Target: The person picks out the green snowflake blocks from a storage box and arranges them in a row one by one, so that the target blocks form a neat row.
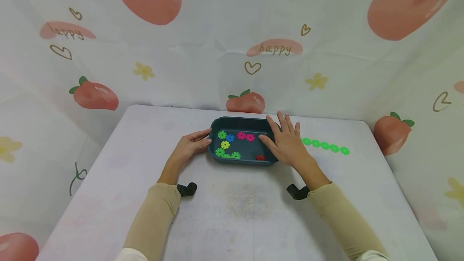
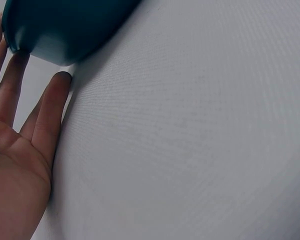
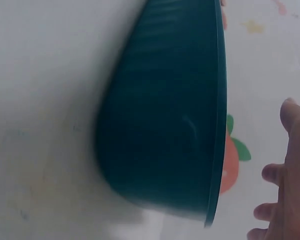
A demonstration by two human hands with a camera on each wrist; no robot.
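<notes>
A dark teal plastic tray (image 1: 246, 162) stands at the back middle of the table, with several small notched flower-shaped discs inside: green discs (image 1: 219, 152), a yellow disc (image 1: 225, 144), a blue disc (image 1: 230, 137), two pink discs (image 1: 245, 136) and a red disc (image 1: 260, 158). My left hand (image 1: 188, 146) is at its left end, fairly straight fingers touching the outer wall, also in the left wrist view. Over the right end spreads my right hand (image 1: 288, 144), fingers apart and nothing in them. The right wrist view shows these fingers (image 3: 290, 165) beyond the tray's rim.
Right of the tray, a row of several green discs (image 1: 325, 146) lies on the white table (image 1: 232, 212). Black wrist mounts (image 1: 187, 189) stick out inward from both sleeves. A white cloth (image 1: 214, 23) printed with fruit hangs directly behind the table.
</notes>
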